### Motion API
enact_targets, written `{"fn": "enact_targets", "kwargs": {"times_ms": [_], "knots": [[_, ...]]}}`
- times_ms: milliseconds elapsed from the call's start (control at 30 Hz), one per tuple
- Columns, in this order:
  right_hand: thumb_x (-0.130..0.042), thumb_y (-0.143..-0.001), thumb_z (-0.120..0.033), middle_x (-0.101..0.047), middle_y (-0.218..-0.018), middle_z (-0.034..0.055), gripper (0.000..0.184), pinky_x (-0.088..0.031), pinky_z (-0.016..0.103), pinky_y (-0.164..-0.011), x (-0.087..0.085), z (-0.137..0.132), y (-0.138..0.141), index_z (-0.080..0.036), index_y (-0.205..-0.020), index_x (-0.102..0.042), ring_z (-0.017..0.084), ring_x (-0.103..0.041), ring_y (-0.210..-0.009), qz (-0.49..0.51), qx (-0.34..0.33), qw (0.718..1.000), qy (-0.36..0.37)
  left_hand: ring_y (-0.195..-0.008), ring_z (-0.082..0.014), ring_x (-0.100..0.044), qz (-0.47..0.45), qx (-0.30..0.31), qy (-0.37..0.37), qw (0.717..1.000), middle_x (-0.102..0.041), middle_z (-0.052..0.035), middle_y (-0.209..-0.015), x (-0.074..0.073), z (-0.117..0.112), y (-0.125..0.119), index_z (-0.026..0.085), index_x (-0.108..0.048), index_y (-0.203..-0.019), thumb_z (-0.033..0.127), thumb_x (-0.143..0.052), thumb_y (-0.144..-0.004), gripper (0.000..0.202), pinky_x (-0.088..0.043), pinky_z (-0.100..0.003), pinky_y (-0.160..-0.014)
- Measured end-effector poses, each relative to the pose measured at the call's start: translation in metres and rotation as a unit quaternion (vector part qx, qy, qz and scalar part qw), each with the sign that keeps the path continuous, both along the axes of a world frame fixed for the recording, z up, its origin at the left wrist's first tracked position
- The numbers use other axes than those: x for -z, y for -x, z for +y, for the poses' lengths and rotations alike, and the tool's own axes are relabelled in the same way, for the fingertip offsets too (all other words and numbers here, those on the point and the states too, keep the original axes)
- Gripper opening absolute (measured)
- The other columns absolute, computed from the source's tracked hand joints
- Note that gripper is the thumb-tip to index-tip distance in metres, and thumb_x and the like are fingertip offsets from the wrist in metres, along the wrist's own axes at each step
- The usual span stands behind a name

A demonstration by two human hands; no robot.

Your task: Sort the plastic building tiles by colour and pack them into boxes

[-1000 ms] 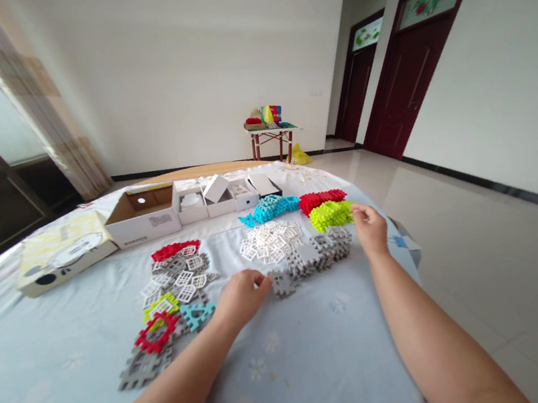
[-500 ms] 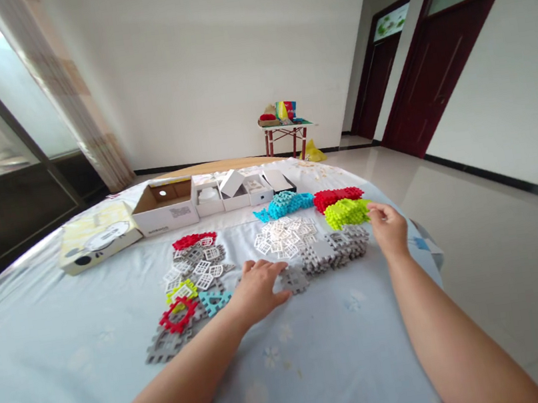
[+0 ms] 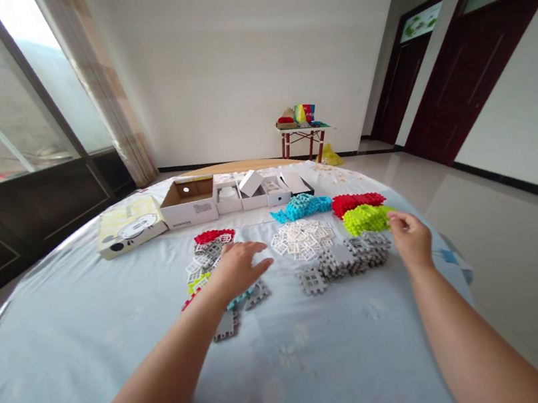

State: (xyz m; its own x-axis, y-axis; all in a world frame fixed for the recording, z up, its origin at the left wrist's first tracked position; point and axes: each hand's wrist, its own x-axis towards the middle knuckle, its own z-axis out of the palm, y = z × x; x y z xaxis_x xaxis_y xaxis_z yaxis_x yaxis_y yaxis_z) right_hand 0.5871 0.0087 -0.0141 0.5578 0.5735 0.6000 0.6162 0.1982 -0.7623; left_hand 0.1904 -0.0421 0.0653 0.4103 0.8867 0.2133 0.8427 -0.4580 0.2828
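My left hand [image 3: 239, 270] is open, thumb and fingers apart, above a mixed heap of interlocking plastic building pieces. Its forearm covers part of that heap; grey pieces [image 3: 225, 325], red pieces [image 3: 214, 236] and white window-like pieces [image 3: 198, 266] show around it. On the right, my right hand [image 3: 413, 239] is closed with its fingertips together beside the lime-green pile [image 3: 367, 219]; what they hold, if anything, is too small to make out. A grey pile [image 3: 353, 256] lies just left of this hand, with a grey lattice square [image 3: 312, 281] at its near end.
White window pieces [image 3: 302, 239] are heaped mid-table. Behind lie a blue pile [image 3: 305, 206] and a red pile [image 3: 357, 202]. An open carton [image 3: 190, 213], small white boxes [image 3: 228, 197] and a yellow box [image 3: 130, 227] line the far side of the cloth-covered table [image 3: 323, 362].
My left hand has moved left and away from the grey lattice square, over the mixed heap. My right hand stays beside the lime-green pile. The view has turned slightly left.
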Motion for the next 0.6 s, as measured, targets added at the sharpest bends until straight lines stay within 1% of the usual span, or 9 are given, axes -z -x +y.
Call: {"fn": "enact_targets", "kwargs": {"times_ms": [67, 133, 200, 233, 300, 367, 433, 533, 600], "knots": [[-0.049, -0.073, -0.033, -0.068, -0.087, 0.0087, 0.03, -0.049, 0.038, -0.075, 0.001, 0.001, 0.0, -0.016, -0.09, -0.067, 0.023, -0.063, -0.079, 0.001, -0.002, 1.0, 0.002, -0.104, -0.0242, -0.055, 0.013, -0.058, 0.023, 0.998, -0.064, -0.0065, -0.11, -0.006, 0.008, 0.027, 0.022, -0.06, -0.111, 0.053, -0.041, -0.08, 0.047, -0.036, -0.035, -0.089], [-0.049, -0.072, -0.033, -0.068, -0.088, 0.0088, 0.031, -0.049, 0.038, -0.075, 0.003, 0.003, -0.001, -0.016, -0.09, -0.067, 0.023, -0.063, -0.079, 0.006, -0.002, 1.0, 0.001, -0.105, -0.0258, -0.054, 0.029, -0.119, 0.04, 0.992, -0.063, -0.0054, -0.114, -0.004, 0.016, 0.052, 0.025, -0.058, -0.114, 0.056, -0.042, -0.078, 0.05, -0.038, -0.035, -0.085], [-0.048, -0.072, -0.034, -0.068, -0.088, 0.0091, 0.031, -0.049, 0.038, -0.075, 0.004, 0.004, -0.003, -0.016, -0.09, -0.067, 0.023, -0.063, -0.08, 0.017, 0.003, 1.0, 0.002, -0.106, -0.0275, -0.054, 0.04, -0.156, 0.039, 0.986, -0.061, -0.0064, -0.116, 0.003, 0.025, 0.072, 0.027, -0.058, -0.115, 0.058, -0.039, -0.078, 0.052, -0.038, -0.037, -0.085], [-0.048, -0.072, -0.034, -0.068, -0.088, 0.0094, 0.032, -0.049, 0.038, -0.075, 0.004, 0.005, -0.003, -0.016, -0.09, -0.067, 0.023, -0.063, -0.08, 0.023, 0.004, 1.0, 0.005, -0.106, -0.0291, -0.053, 0.04, -0.184, 0.032, 0.982, -0.061, -0.008, -0.116, 0.007, 0.03, 0.081, 0.026, -0.059, -0.114, 0.059, -0.039, -0.077, 0.053, -0.038, -0.038, -0.086], [-0.048, -0.072, -0.035, -0.068, -0.089, 0.0099, 0.032, -0.049, 0.038, -0.075, 0.004, 0.005, -0.004, -0.015, -0.09, -0.066, 0.023, -0.063, -0.08, 0.03, 0.003, 0.999, 0.009, -0.108, -0.0337, -0.052, 0.044, -0.22, 0.033, 0.974, -0.059, -0.0123, -0.117, 0.016, 0.041, 0.095, 0.024, -0.06, -0.112, 0.061, -0.039, -0.076, 0.056, -0.038, -0.042, -0.084], [-0.048, -0.072, -0.035, -0.068, -0.09, 0.0102, 0.033, -0.049, 0.037, -0.075, 0.004, 0.005, -0.003, -0.015, -0.09, -0.066, 0.023, -0.063, -0.08, 0.032, 0.001, 0.999, 0.009, -0.11, -0.0382, -0.048, 0.046, -0.243, 0.035, 0.968, -0.055, -0.0167, -0.122, 0.023, 0.054, 0.106, 0.021, -0.058, -0.116, 0.061, -0.039, -0.075, 0.061, -0.038, -0.047, -0.082], [-0.048, -0.072, -0.035, -0.068, -0.091, 0.0103, 0.032, -0.049, 0.036, -0.074, 0.004, 0.005, -0.002, -0.015, -0.089, -0.066, 0.023, -0.063, -0.08, 0.034, 0.002, 0.999, 0.007, -0.114, -0.0406, -0.044, 0.052, -0.261, 0.036, 0.963, -0.05, -0.02, -0.127, 0.027, 0.068, 0.114, 0.018, -0.053, -0.122, 0.061, -0.039, -0.074, 0.066, -0.036, -0.051, -0.084], [-0.048, -0.072, -0.036, -0.069, -0.091, 0.0099, 0.032, -0.049, 0.036, -0.074, 0.005, 0.005, -0.002, -0.016, -0.089, -0.066, 0.022, -0.064, -0.079, 0.036, 0.001, 0.999, 0.006, -0.12, -0.0412, -0.038, 0.053, -0.273, 0.032, 0.96, -0.044, -0.0208, -0.132, 0.031, 0.087, 0.124, 0.015, -0.048, -0.126, 0.06, -0.041, -0.073, 0.069, -0.033, -0.053, -0.089], [-0.049, -0.072, -0.036, -0.069, -0.091, 0.0096, 0.031, -0.049, 0.036, -0.073, 0.008, 0.005, -0.003, -0.016, -0.089, -0.066, 0.023, -0.064, -0.08, 0.035, 0.001, 0.999, 0.006, -0.119, -0.0439, -0.038, 0.037, -0.271, 0.035, 0.961, -0.045, -0.0226, -0.131, 0.032, 0.097, 0.129, 0.013, -0.049, -0.124, 0.058, -0.045, -0.071, 0.069, -0.032, -0.055, -0.089]]}}
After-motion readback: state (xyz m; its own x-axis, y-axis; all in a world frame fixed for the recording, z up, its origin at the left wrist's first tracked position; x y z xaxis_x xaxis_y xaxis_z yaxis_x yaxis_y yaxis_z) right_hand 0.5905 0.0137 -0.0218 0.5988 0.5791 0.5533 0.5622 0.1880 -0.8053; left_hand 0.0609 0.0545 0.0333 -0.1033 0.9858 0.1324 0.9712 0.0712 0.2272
